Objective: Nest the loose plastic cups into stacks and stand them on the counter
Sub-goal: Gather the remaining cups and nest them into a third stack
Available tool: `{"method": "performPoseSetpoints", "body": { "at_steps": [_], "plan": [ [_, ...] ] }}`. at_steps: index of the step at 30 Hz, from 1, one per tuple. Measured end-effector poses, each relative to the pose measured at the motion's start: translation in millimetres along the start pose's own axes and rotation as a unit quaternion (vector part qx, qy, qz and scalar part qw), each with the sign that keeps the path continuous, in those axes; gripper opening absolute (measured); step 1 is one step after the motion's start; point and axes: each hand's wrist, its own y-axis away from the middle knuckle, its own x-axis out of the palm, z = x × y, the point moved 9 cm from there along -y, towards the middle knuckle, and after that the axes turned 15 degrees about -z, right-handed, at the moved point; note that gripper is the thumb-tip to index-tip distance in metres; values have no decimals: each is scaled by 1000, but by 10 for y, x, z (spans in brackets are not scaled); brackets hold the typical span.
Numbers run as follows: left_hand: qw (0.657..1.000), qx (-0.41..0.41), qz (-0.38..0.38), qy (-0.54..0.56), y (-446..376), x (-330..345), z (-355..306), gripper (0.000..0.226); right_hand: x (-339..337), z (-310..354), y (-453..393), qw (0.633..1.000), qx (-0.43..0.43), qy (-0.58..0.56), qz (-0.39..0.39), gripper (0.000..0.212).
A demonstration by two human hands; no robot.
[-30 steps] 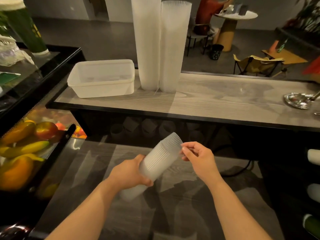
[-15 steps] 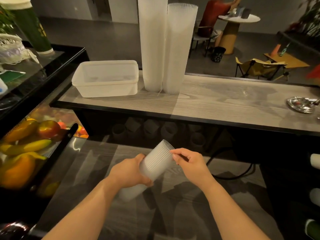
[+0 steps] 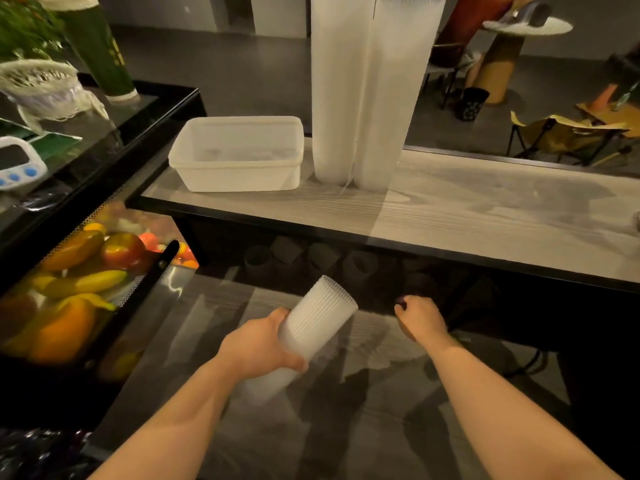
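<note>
My left hand [image 3: 258,344] grips a short nested stack of ribbed translucent cups [image 3: 311,327], tilted with its open rim up and to the right, above the lower worktop. My right hand [image 3: 420,320] is off to the right of the stack, apart from it, fingers curled downward and holding nothing that I can see. Several loose dark-looking cups [image 3: 318,254] lie on their sides in the shadowed shelf under the counter. Two tall cup stacks [image 3: 363,88] stand upright on the wooden counter [image 3: 485,216].
A white plastic tub [image 3: 239,154] sits left of the tall stacks. A glass case with fruit [image 3: 69,282] fills the left side, a timer [image 3: 17,164] above it. A person sits at a round table [image 3: 526,26] in the far background, with a folding chair [image 3: 561,133] nearby.
My right hand has let go of the stack's rim and moved away to the right. The left hand still holds the stack, and the camera has moved closer.
</note>
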Motion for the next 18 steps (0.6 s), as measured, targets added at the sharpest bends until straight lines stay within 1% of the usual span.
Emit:
{"method": "performPoseSetpoints", "body": {
  "at_steps": [2, 4, 6, 8, 11, 13, 16, 18],
  "plan": [
    [1000, -11, -3, -6, -13, 2, 55, 104, 103, -69, -103, 999, 8, 34, 33, 33],
    [1000, -22, -2, -9, -21, 4, 117, 105, 216, -104, -175, 994, -3, 66, 85, 37],
    [999, -31, 0, -7, -22, 11, 161, 104, 329, -134, -215, 988, -2, 79, 135, 38],
    [999, -35, -4, -6, -26, 12, 184, 103, 429, -177, -255, 985, 16, 76, 157, 38],
    [999, -35, -8, -3, -44, 24, 204, 100, 453, -177, -265, 987, 51, 48, 144, 38],
    [999, -35, -5, -3, -59, 45, 219, 101, 371, -131, -233, 990, 68, 18, 119, 37],
    [1000, -31, 3, -2, -81, 82, 216, 101, 76, 0, -123, 997, 59, -34, 46, 30],
    [1000, -24, 7, -4, -89, 102, 188, 100, -162, 119, 10, 994, 39, -104, -3, 21]
  ]
}}
